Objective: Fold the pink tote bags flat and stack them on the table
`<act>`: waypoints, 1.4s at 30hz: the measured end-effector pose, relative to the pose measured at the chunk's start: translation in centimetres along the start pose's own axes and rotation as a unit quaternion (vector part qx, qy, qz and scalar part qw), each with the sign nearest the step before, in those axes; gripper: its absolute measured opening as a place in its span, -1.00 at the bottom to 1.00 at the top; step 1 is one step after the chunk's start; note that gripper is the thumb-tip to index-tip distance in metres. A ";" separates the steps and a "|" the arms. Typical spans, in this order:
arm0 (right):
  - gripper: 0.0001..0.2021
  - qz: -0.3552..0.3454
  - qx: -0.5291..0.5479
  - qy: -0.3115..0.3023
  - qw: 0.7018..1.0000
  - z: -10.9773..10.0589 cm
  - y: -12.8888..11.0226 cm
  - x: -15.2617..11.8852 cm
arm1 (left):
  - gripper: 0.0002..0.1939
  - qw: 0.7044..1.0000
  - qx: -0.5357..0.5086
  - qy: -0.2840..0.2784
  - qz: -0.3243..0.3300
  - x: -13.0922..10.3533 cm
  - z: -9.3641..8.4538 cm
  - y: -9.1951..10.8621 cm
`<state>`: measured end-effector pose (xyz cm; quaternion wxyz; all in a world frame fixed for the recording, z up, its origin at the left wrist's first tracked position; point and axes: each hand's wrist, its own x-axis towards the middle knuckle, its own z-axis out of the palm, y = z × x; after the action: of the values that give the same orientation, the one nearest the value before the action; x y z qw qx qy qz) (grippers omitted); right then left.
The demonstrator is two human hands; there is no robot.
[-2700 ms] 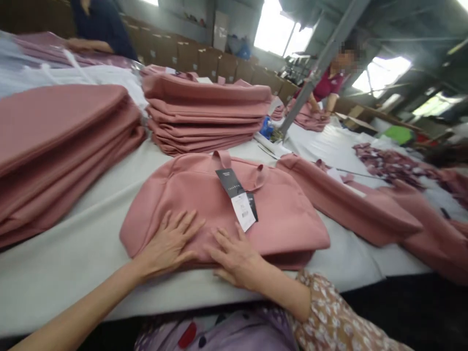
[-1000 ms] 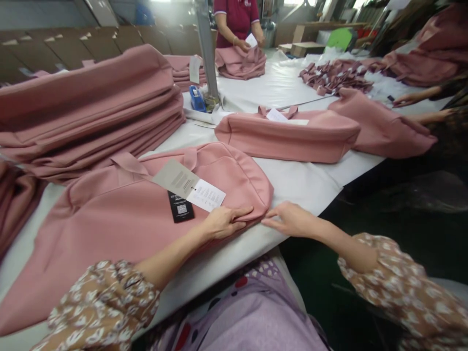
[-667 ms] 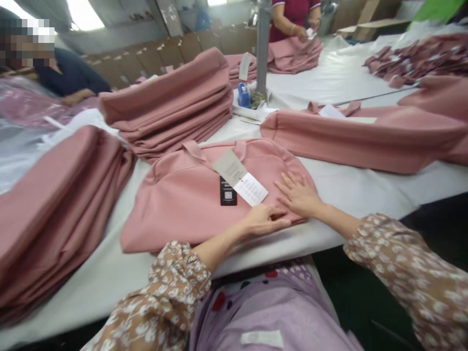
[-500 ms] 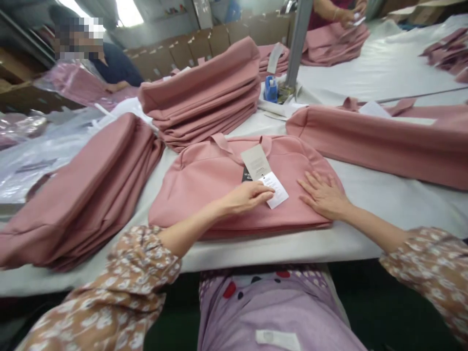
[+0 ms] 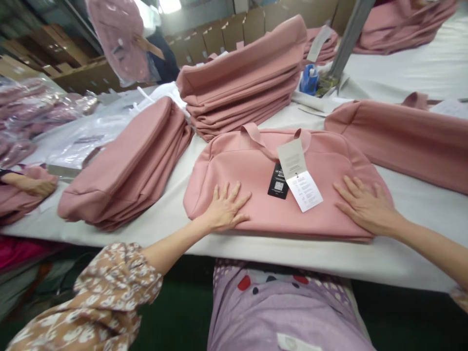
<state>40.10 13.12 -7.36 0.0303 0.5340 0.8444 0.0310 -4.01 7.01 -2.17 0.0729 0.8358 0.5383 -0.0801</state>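
Note:
A pink handbag lies flat on the white-covered table in front of me, its handles at the far edge. My left hand rests on the bag's left part, palm down with fingers spread. On the right part lies my right hand, also flat and spread. Between them, hang tags rest on the bag: a beige tag, a white printed card and a black tag with a square code. Neither hand grips anything.
Stacks of pink bags stand at the left, behind and at the right. A blue tape dispenser sits by a metal post. A co-worker's hand touches pink material at far left; another person lifts a plastic-wrapped bag.
My left hand has left the white card and moved left onto the bag, its fingers now spread. The black tag shows fully. My view has shifted left, and a co-worker has raised a wrapped bag.

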 end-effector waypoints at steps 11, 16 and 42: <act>-0.39 -0.007 -0.006 0.086 0.996 1.0 -0.5 0.0 | -0.24 0.996 -0.054 0.066 -0.008 0.3 3.1 -0.1; -0.46 0.012 -0.016 0.078 0.997 0.3 -0.9 0.1 | -0.45 0.996 -0.036 0.086 0.016 0.2 1.9 -1.1; -0.23 0.343 0.113 0.126 0.924 -1.8 -2.1 -4.7 | 0.07 0.882 -0.144 0.067 -0.444 -4.1 0.7 -5.7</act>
<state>40.04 7.89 -5.65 -0.1498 0.7826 0.6041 0.0110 -10.92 5.59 -2.22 0.1128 0.4927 0.8623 0.0307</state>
